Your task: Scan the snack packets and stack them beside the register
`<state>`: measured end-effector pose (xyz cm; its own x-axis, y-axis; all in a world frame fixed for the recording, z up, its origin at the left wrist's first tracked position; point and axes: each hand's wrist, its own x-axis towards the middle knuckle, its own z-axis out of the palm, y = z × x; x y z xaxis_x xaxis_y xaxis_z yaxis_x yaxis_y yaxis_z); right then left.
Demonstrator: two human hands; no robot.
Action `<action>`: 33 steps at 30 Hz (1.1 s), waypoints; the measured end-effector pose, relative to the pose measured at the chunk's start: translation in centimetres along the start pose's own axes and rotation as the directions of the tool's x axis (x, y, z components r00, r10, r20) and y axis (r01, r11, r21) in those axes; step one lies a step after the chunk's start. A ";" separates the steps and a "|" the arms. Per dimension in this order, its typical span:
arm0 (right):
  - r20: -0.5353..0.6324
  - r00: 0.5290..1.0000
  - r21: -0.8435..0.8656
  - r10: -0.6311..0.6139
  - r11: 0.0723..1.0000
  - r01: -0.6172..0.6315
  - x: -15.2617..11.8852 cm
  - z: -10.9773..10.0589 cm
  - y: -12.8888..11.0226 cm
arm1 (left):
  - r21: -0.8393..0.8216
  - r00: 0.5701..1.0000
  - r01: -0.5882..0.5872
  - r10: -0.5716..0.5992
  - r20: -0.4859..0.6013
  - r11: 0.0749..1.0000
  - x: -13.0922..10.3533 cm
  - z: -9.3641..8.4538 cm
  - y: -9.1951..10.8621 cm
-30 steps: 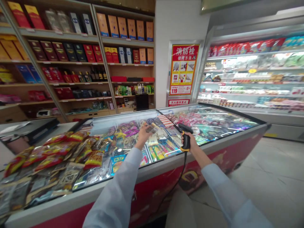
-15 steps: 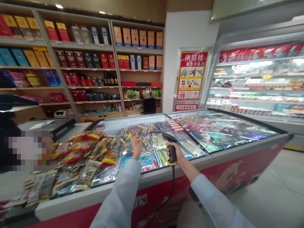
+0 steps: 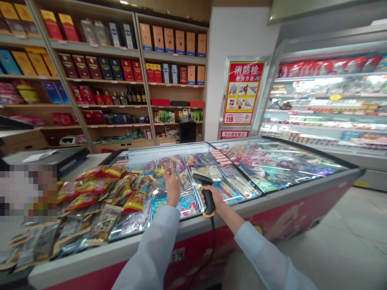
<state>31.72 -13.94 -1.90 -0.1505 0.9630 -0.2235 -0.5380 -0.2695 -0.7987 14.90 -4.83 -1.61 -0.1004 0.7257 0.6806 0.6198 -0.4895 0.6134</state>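
Note:
A black and yellow handheld scanner [image 3: 208, 199] is held by its grip in my right hand [image 3: 215, 198], its head pointing left over the glass-topped freezer [image 3: 254, 203]. A cable hangs from the scanner's base. My left hand [image 3: 173, 187] is raised over the freezer glass, its fingers closed on a small clear-looking packet [image 3: 175, 164] seen edge-blurred at the fingertips. The scanner's head is to the right of my left hand, not touching it. Red and yellow snack bags [image 3: 134, 201] and brown-edged packets [image 3: 105, 221] lie in a pile left of my left hand.
Shelves of boxes [image 3: 163, 40] stand behind the freezer. On the right is a lit open cooler [image 3: 329, 96] with packaged goods. A dark device with paper [image 3: 65, 161] sits at the left, beside a blurred-out area.
The scanner in my right hand has moved left, closer to my left hand. The packet in my left hand has tilted, showing less of its face. The view has shifted slightly.

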 end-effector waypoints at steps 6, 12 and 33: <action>0.006 0.999 -0.013 0.039 0.999 -0.039 0.3 -0.6 0.7 | 0.031 0.999 -0.047 0.047 0.002 0.998 0.0 0.0 -0.5; 0.007 0.999 0.007 0.031 0.999 -0.031 0.4 -0.6 0.7 | 0.006 0.998 -0.062 0.062 0.005 0.998 0.0 0.1 -0.7; 0.095 0.993 0.073 -0.075 0.995 0.068 1.8 6.3 -0.8 | 0.066 0.971 -0.047 0.061 -0.230 0.997 6.1 -13.2 -0.8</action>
<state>26.69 -11.99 1.87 -0.1884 0.9760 -0.1091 -0.6059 -0.2029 -0.7693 3.53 -6.39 7.29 -0.2382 0.5638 0.7908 0.6741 -0.4903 0.5525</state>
